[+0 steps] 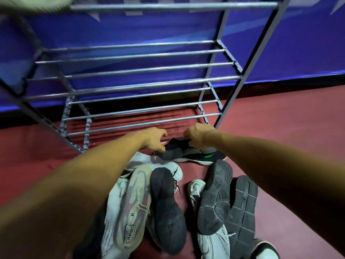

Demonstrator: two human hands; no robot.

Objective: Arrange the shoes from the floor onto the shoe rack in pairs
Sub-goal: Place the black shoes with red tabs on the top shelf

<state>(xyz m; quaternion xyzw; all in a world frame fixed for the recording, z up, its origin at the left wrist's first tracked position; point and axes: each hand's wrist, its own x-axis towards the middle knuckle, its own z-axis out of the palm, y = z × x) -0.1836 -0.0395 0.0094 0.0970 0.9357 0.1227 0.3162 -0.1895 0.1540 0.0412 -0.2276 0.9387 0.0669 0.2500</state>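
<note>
- Our left hand and right hand both reached to a black shoe with a green mark on its side, which lay on the red floor just in front of the rack's lowest shelf.
- The left hand's fingers curled down onto the shoe's dark collar end; the right hand's fingers were pinched shut on the fabric at the shoe's opening — both gripped the same shoe.
- The shoe rack stood against a blue wall. Its middle and bottom shelves, made of metal bars, held no shoes.
- At the top left corner a pale blurred shape sat at the level of the top bar; we could not tell what it was.
- The other shoes lay in a heap on the floor between our arms, none on the rack.
- In that heap: a beige shoe with printed letters near its heel, lying across white shoes; a dark sole turned upward just beside it.
- To the right, two more dark soles faced up side by side — touching — on top of a white laced shoe.
</note>
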